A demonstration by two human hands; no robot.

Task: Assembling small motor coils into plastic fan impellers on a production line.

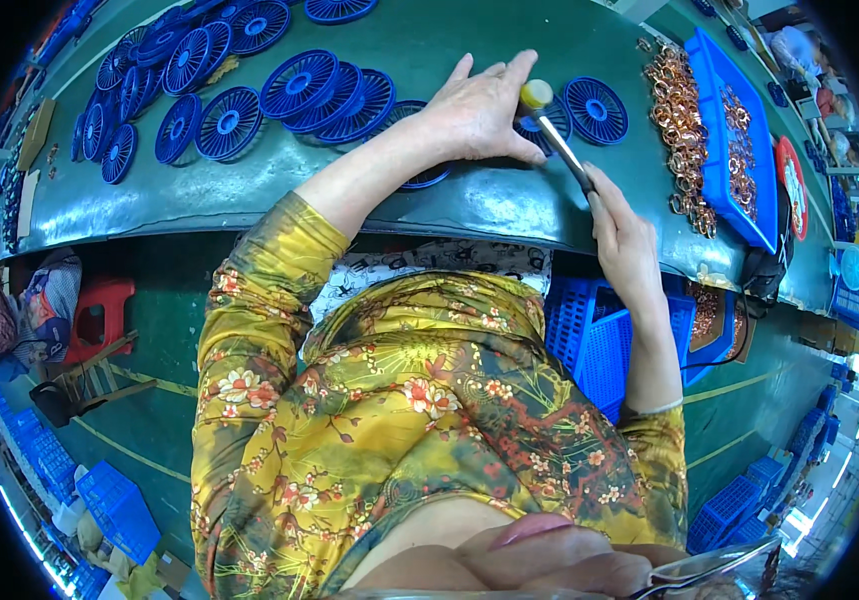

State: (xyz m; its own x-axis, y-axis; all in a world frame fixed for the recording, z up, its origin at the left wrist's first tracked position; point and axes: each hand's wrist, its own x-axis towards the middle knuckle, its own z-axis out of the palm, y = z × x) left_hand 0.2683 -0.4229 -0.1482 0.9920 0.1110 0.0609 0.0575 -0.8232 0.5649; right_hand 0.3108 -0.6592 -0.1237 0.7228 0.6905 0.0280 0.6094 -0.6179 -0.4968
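From where I stand, the right grip (625,240) is closed around the handle of a small mallet (565,142), whose pale yellow head sits over a blue spoked disc (555,124). The left grip (474,112) is open beside that disc, thumb and fingers spread. The mallet and left grip cover part of the disc, and I can't tell whether either presses on it. More round plastic discs (299,84) lie overlapping on the glossy green surface (279,195); some are cut off at the top. Shiny copper-coloured rings (684,140) heap beside a smooth blue tray (711,120).
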